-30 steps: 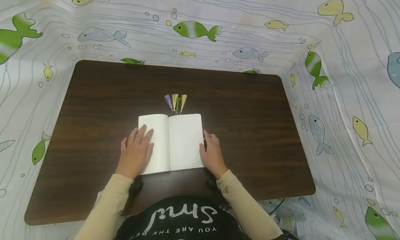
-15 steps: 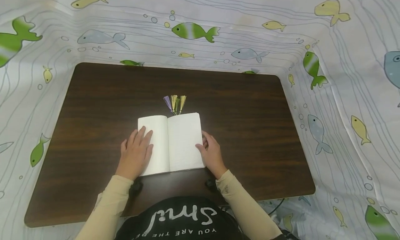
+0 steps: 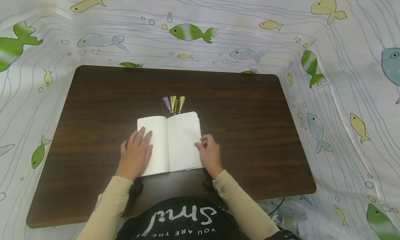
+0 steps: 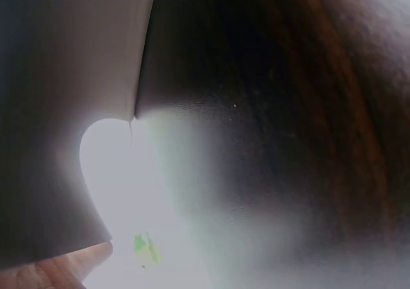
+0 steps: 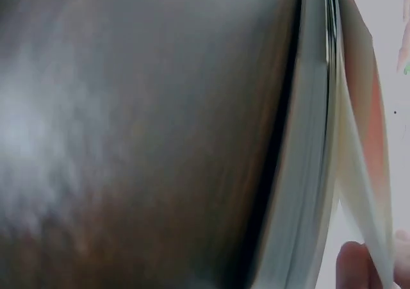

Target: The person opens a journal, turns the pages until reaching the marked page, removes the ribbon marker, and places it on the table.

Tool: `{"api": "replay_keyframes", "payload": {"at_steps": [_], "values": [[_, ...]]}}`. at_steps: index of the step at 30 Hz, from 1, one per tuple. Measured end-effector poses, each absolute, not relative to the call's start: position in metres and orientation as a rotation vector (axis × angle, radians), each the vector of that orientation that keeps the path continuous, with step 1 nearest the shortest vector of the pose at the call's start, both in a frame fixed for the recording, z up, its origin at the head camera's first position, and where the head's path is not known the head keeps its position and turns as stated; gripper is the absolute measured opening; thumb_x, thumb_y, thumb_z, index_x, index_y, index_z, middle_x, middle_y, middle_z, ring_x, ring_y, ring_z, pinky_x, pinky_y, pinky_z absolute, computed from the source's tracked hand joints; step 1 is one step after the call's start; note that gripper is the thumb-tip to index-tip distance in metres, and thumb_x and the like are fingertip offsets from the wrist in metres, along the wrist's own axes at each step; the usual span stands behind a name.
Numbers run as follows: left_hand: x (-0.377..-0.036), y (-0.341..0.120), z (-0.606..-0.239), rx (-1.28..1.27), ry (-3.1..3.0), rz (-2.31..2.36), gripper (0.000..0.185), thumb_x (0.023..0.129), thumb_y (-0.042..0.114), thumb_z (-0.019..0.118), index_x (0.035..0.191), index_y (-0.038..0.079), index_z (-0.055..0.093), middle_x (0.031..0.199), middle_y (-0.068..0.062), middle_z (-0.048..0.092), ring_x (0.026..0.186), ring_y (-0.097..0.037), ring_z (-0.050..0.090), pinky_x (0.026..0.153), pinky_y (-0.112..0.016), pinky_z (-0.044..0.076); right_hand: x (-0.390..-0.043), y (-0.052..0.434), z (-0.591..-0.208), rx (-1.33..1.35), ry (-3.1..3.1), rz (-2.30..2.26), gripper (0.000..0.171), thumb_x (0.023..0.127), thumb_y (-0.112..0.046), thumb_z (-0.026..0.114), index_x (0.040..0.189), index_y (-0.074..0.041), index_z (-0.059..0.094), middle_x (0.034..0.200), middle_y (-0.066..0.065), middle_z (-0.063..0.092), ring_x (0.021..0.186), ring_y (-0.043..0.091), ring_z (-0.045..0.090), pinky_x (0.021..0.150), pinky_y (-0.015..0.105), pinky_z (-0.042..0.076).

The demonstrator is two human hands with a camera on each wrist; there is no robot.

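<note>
An open book [image 3: 183,143] with blank white pages lies on the dark wooden table [image 3: 250,129]. My left hand [image 3: 134,153] rests flat on its left page, fingers straight. At the right edge, my right hand [image 3: 210,153] pinches lifted pages [image 5: 362,180] between thumb and fingers. In the right wrist view a finger [image 5: 352,266] shows under the raised sheets, and the thick page block [image 5: 298,154] stays below. Reddish colour shows on one lifted sheet. The left wrist view catches a dark, backlit part of the book [image 4: 70,141] with fingertips [image 4: 90,257] at its lower corner.
Purple, yellow and green tassels [image 3: 173,104] stick out past the top of the book. A white cloth printed with fish [image 3: 193,32] surrounds the table on several sides. The person's dark shirt [image 3: 181,215] is at the near edge.
My right hand has gone from lying beside the book's edge to pinching and raising pages, whose top right corner has shifted slightly left. The left hand stays on the left page.
</note>
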State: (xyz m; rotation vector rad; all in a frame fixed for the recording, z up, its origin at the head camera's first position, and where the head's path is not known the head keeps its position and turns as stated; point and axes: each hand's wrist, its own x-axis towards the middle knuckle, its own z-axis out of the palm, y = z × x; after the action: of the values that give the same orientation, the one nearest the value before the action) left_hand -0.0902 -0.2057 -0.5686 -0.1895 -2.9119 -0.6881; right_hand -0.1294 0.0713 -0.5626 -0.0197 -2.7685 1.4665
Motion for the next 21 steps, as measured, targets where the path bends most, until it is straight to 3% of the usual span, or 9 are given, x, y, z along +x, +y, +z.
{"api": "replay_keyframes", "payload": {"at_steps": [10, 16, 21], "values": [[-0.0908, -0.2031, -0.5663, -0.193, -2.907, -0.703, 0.049, 0.104, 0.025, 0.052, 0.15, 0.01, 0.045, 0.162, -0.018, 0.032, 0.145, -0.043, 0.027, 0.102, -0.077, 0.025, -0.1277, 0.0722, -0.5621, 0.058, -2.786, 1.274, 0.018, 0.093, -0.015, 0.075, 0.093, -0.006, 0.059, 0.096, 0.005, 0.051, 0.087, 0.02, 0.053, 0.074, 0.033, 0.048], [-0.0911, -0.2018, -0.5639, -0.189, -2.917, -0.704, 0.049, 0.104, 0.025, 0.051, 0.15, 0.01, 0.045, 0.162, -0.018, 0.031, 0.145, -0.044, 0.026, 0.102, -0.078, 0.024, -0.1313, 0.0702, -0.5573, 0.022, -2.81, 1.326, 0.022, 0.093, -0.016, 0.075, 0.104, -0.005, 0.06, 0.085, 0.002, 0.055, 0.074, 0.017, 0.053, 0.067, 0.03, 0.048], [-0.0895, -0.1997, -0.5619, -0.184, -2.933, -0.712, 0.05, 0.104, 0.025, 0.051, 0.151, 0.009, 0.044, 0.162, -0.019, 0.031, 0.145, -0.045, 0.025, 0.103, -0.078, 0.023, -0.135, 0.0683, -0.5567, -0.006, -2.775, 1.431, 0.035, 0.09, -0.015, 0.078, 0.116, -0.002, 0.059, 0.087, 0.003, 0.056, 0.075, 0.017, 0.053, 0.068, 0.03, 0.048]]}}
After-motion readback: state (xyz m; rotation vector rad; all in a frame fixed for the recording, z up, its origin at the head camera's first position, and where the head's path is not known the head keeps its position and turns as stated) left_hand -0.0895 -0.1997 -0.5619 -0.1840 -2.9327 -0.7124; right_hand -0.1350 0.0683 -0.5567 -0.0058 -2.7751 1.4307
